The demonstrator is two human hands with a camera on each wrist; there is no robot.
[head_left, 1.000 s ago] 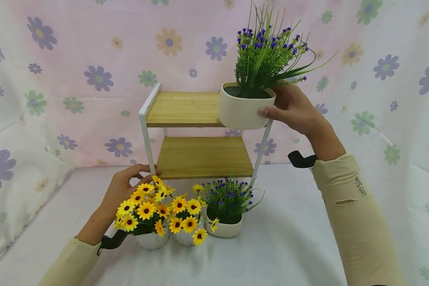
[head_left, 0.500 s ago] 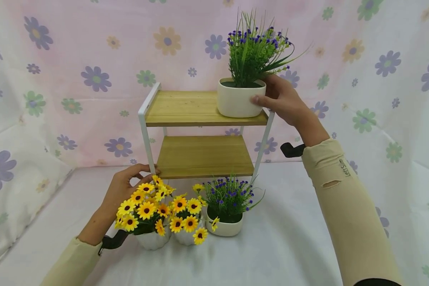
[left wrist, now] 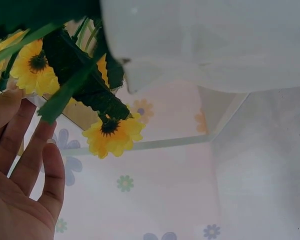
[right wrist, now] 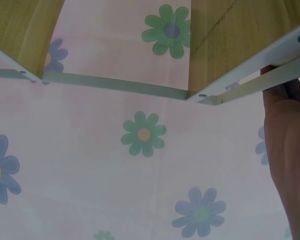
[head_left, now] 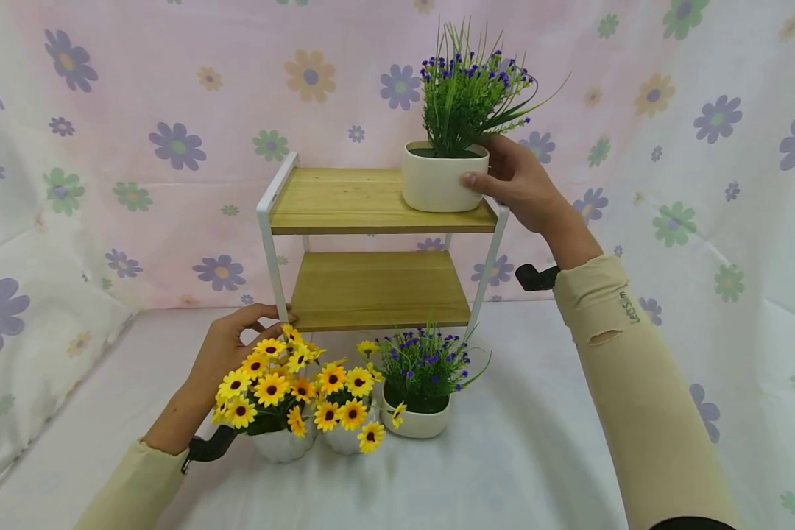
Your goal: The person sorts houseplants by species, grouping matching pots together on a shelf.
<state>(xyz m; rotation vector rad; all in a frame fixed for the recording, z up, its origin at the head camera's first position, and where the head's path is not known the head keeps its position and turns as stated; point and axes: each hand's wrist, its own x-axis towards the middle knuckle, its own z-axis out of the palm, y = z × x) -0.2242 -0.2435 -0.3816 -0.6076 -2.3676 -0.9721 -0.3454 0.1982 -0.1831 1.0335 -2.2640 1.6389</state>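
Note:
My right hand [head_left: 530, 188] grips the right side of a cream pot [head_left: 437, 180], thumb on its front. Grassy greenery with small purple flowers [head_left: 467, 96] stands upright in it. The pot sits at the right end of the upper board of a two-tier wooden shelf [head_left: 344, 199] with white metal legs. Low at the shelf's left front leg, my left hand [head_left: 221, 350] holds the frame by the lower board [head_left: 377, 287], its fingertips partly behind the leg. In the right wrist view, the right hand [right wrist: 290, 150] shows beyond the frame, its pot hidden.
In front of the shelf stand two white pots of yellow daisy-like flowers [head_left: 271, 390] and a second purple-flowered plant [head_left: 424, 361] in a cream pot. A white cloth [head_left: 503, 456] covers the table. Flower-printed fabric [head_left: 218, 169] hangs behind.
My right hand has brought the cream pot down and slightly left and back, from in front of the upper board onto its right end. The left hand has stayed at the shelf leg.

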